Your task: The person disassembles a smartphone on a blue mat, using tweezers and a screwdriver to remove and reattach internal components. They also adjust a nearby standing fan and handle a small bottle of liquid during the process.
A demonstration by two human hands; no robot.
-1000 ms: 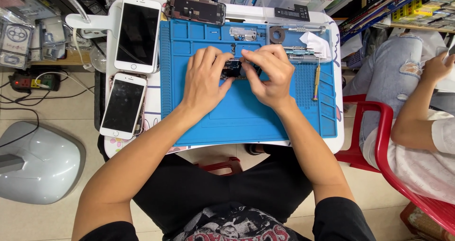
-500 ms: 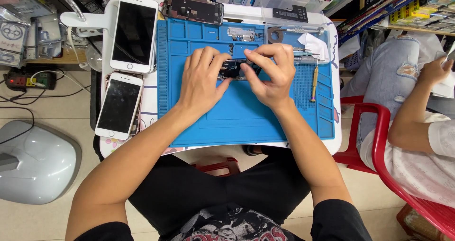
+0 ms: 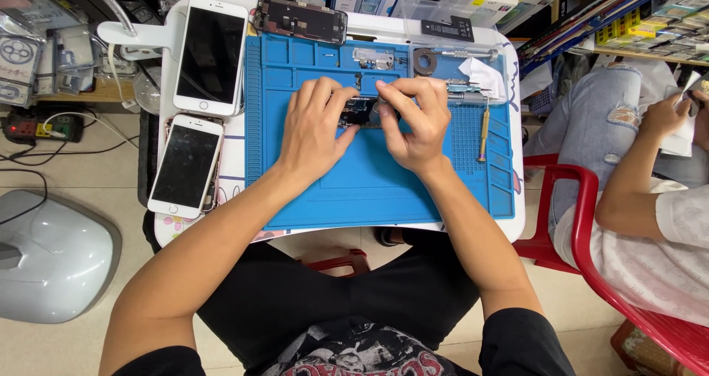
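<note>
A small dark phone part [image 3: 360, 112] lies on the blue repair mat [image 3: 369, 184], held between both hands. My left hand [image 3: 314, 128] rests on the mat with its fingertips pressing the part's left side. My right hand [image 3: 415, 121] pinches the part's right end with thumb and fingers. Most of the part is hidden under the fingers.
Two white phones [image 3: 210, 55] [image 3: 185, 165] lie left of the mat, an opened dark phone [image 3: 300, 20] at its top edge. Screwdrivers [image 3: 484, 128], a tape roll [image 3: 425, 60] and a white cloth [image 3: 484, 77] sit at the right. Another person [image 3: 650, 176] sits on a red chair [image 3: 583, 221].
Both hands stay on the small part; the fingers have shifted slightly. The camera view has moved a little, nothing else on the mat has changed.
</note>
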